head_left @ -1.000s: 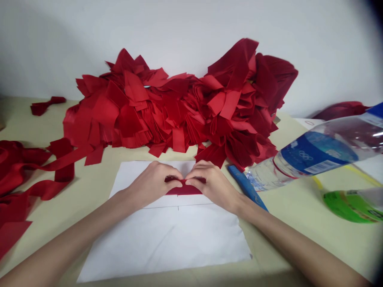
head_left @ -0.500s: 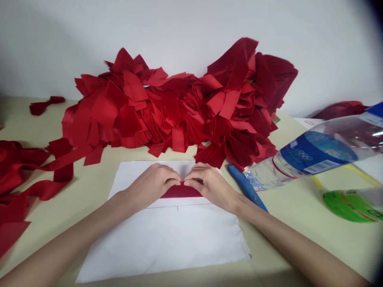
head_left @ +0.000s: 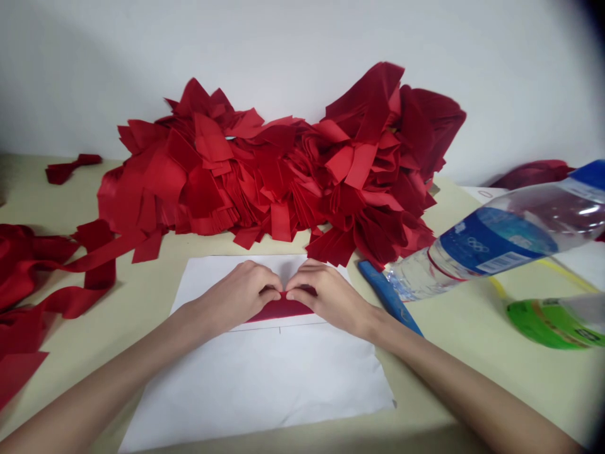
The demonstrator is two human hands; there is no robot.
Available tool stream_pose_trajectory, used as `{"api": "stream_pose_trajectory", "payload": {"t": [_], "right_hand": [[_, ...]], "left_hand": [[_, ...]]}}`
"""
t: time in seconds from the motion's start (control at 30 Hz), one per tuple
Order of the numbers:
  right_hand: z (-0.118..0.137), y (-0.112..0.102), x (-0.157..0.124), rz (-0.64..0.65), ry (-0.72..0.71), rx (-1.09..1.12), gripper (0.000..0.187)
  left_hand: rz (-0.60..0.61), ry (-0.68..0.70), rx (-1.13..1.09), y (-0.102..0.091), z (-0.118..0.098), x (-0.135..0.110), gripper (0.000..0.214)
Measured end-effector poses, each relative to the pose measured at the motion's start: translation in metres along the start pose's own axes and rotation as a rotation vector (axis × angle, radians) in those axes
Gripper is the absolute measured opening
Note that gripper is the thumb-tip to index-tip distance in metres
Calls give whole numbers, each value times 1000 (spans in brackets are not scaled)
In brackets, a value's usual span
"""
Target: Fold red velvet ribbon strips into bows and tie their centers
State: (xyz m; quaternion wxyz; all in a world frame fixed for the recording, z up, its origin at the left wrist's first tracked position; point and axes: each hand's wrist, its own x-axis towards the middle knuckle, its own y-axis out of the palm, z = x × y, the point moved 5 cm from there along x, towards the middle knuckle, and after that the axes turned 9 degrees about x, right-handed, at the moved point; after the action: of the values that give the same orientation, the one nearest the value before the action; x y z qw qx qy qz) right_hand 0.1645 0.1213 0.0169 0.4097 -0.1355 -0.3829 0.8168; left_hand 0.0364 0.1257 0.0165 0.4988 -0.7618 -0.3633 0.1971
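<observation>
A folded strip of dark red cloth (head_left: 281, 309) lies flat on a sheet of white paper (head_left: 255, 384), with a thin pencil line just below it. My left hand (head_left: 239, 296) and my right hand (head_left: 326, 296) press in from either side, and their fingertips almost meet at the strip's top edge. Each hand pinches the cloth there. The hands hide the strip's two ends. Behind the paper rises a large heap of cut red fabric pieces (head_left: 274, 183).
The paper lies on a pale cream table (head_left: 449, 366). Long red fabric strips (head_left: 47, 271) trail at the left. To the right are a blue ruler-like strip (head_left: 387, 296), a tilted plastic water bottle (head_left: 486, 252) and a green-labelled object (head_left: 548, 325).
My hands have moved closer together and lower over the strip. The cloth, humped between my fingers earlier, now lies flatter and shows more of its red face.
</observation>
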Motion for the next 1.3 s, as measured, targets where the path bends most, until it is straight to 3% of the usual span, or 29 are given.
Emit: {"api": "stream_pose_trajectory", "payload": {"t": [0.17, 0.27, 0.33, 0.4, 0.47, 0.53, 0.63, 0.7, 0.83, 0.97, 1.17, 1.3], "right_hand": [[-4, -19, -2, 101, -9, -86, 10], [-5, -38, -9, -44, -46, -222, 6], [0, -47, -19, -201, -135, -368, 11], [6, -46, -30, -257, -209, -509, 17], [9, -38, -39, -173, -231, -560, 18], [12, -27, -47, -62, -220, -502, 18], [22, -9, -53, 19, -219, -387, 33], [30, 4, -53, 28, -231, -356, 30], [38, 22, -43, 21, -212, -352, 18], [31, 18, -31, 2, -95, -150, 16], [14, 4, -15, -8, 228, 115, 17], [7, 4, -8, 51, 334, 160, 14]], "left_hand": [[-51, -16, 77, -10, 6, -1, 27], [-143, 29, 226, -24, 1, -5, 27], [-253, 178, 459, -30, -14, -12, 28], [-339, 391, 696, -23, -35, -25, 29], [-341, 546, 830, -8, -52, -38, 27], [-265, 574, 878, 10, -60, -49, 24], [-166, 454, 776, 25, -62, -57, 22], [-143, 335, 660, 28, -57, -58, 22], [-133, 68, 417, 23, -44, -51, 26], [6, -199, 104, 15, -28, -40, 29], [124, -316, -188, 5, -10, -23, 23], [238, -355, -296, 7, 0, -15, 18]]}}
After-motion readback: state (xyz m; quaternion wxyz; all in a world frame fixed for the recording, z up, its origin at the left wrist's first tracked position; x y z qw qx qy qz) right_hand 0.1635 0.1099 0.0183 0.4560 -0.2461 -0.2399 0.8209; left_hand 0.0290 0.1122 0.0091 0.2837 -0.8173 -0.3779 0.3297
